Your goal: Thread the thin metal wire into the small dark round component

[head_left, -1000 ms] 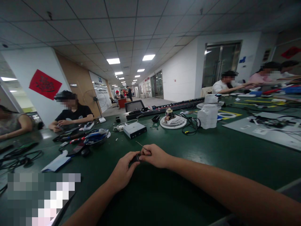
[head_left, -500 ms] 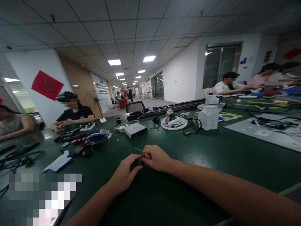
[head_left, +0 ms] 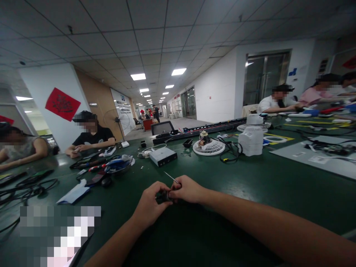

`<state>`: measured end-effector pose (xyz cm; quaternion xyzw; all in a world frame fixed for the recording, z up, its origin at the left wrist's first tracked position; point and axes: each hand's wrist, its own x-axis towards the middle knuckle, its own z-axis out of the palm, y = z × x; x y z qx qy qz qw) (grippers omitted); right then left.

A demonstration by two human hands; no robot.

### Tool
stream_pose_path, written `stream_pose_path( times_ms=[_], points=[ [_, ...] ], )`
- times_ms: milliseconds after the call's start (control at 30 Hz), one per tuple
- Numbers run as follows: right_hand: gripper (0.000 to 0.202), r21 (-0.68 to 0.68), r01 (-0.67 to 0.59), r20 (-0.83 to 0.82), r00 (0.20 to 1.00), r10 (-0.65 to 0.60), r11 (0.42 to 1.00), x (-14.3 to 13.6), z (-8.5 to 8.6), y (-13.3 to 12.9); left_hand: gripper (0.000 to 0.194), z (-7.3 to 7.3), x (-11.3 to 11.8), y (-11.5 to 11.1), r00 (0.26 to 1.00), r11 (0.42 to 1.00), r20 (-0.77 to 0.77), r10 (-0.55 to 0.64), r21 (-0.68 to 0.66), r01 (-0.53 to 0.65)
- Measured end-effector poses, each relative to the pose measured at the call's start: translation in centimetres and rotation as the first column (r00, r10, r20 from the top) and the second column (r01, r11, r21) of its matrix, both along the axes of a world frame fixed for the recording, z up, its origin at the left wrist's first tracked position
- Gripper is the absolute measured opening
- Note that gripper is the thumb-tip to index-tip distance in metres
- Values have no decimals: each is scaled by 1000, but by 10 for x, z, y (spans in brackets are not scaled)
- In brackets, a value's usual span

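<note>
- While its finer detail was lost in shadow, a small dark part (head_left: 167,195) with a rounded rim sat between the two hands, low and near the middle of the view; whether it touched the tabletop, could not tell.
- Left hand (head_left: 152,202): thumb below, fingers arched over, pinching the dark part from the left.
- Right hand (head_left: 187,190): thumb and forefinger closed at the part's right end; a thin metal tool (head_left: 171,177) gripped in the same hand, its shaft slanting up and leftward past the knuckles.
- Just beyond the hands: a silver box (head_left: 163,154) with a dark front, lying flat on the green tabletop (head_left: 222,174).
- Right of the box: a small open black box (head_left: 187,143), then a round white grille (head_left: 209,148) bearing a motor assembly (head_left: 205,137).
- Farther right: a tangled black cable (head_left: 233,158) beside an upright white housing (head_left: 251,144); beyond them, a grey panel (head_left: 286,152) carrying wiring.
- Left side: a pale blue sheet (head_left: 73,193), a dark mouse-shaped object (head_left: 106,181), a blue bundle (head_left: 119,164).
- Across the table, left: a person in a black top (head_left: 97,136), seated.
</note>
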<state>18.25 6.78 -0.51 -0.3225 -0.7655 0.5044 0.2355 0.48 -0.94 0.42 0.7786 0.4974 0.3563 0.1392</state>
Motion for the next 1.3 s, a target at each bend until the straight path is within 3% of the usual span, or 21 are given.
stream_pose_path(
  times_ms=[67,133,200,267,367,533,733,900,1300],
  points=[
    [23,133,39,69,996,-49,990,3,6,-1,23,0,-1,1,1000,1000,-2,25,14,-24],
    [23,339,106,127,979,-158,935,9,12,0,22,1,-3,3,998,998,2,57,34,-57],
    [21,551,111,176,953,-245,827,16,17,2,21,0,-6,6,995,993,12,99,55,-100],
    [19,709,27,235,933,-272,705,23,20,5,21,-2,-9,8,989,987,25,145,72,-146],
    [21,802,-168,329,925,-191,573,31,23,6,21,-5,-12,12,978,976,49,202,75,-205],
    [30,824,-301,413,899,-146,479,29,25,-1,23,-8,-14,13,984,981,15,176,78,-177],
    [32,846,-261,417,867,-272,465,25,27,-6,20,-6,-14,11,991,989,-72,115,103,-108],
    [29,808,-358,486,855,-183,468,26,29,-7,20,-4,-12,9,991,989,-95,98,117,-87],
    [27,793,-253,386,913,-135,554,27,23,-1,25,-5,-13,8,989,996,-117,88,35,-84]
  ],
)
